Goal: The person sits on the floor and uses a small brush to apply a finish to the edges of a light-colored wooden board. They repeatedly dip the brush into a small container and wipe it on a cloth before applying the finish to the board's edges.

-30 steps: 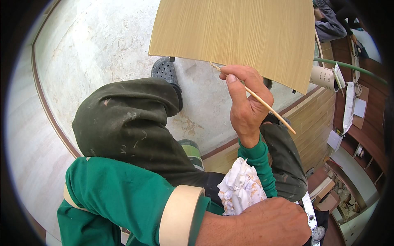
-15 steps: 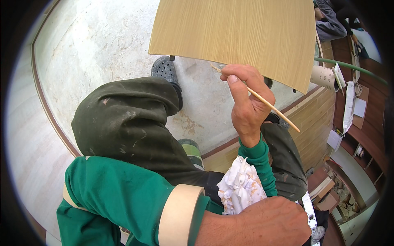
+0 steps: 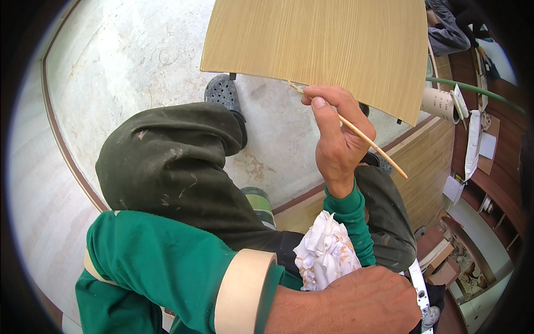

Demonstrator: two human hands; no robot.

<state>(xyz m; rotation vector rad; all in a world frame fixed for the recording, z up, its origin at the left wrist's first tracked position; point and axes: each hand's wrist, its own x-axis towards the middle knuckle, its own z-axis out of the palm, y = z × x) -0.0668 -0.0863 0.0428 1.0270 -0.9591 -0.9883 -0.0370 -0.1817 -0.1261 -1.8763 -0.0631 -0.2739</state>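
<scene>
My right hand [image 3: 340, 131] pinches a thin pale wooden stick [image 3: 374, 146] between thumb and fingers. The stick's narrow, frayed-looking tip lies at the near edge of a curved wood-grain panel [image 3: 317, 39]; whether it touches the edge I cannot tell. Across the lower middle reaches my left hand [image 3: 370, 298], back side up, its fingers hidden from view. Against it sits a crumpled white cloth or tissue [image 3: 327, 250] with brownish stains; the grip on it is hidden. A roll of beige tape [image 3: 245, 292] circles my left forearm over the green sleeve.
A green tin [image 3: 257, 201] stands on the floor between my legs. Grey clogs [image 3: 223, 94] are below the panel. To the right are a cylindrical roll [image 3: 438, 104], a green hose [image 3: 470, 92], brown shelving with scraps, and another person's leg [image 3: 448, 39] at the top.
The stick's tip has shifted slightly up and right, closer to the panel's edge, as my right hand moved a little. My left hand and the white cloth look almost unchanged.
</scene>
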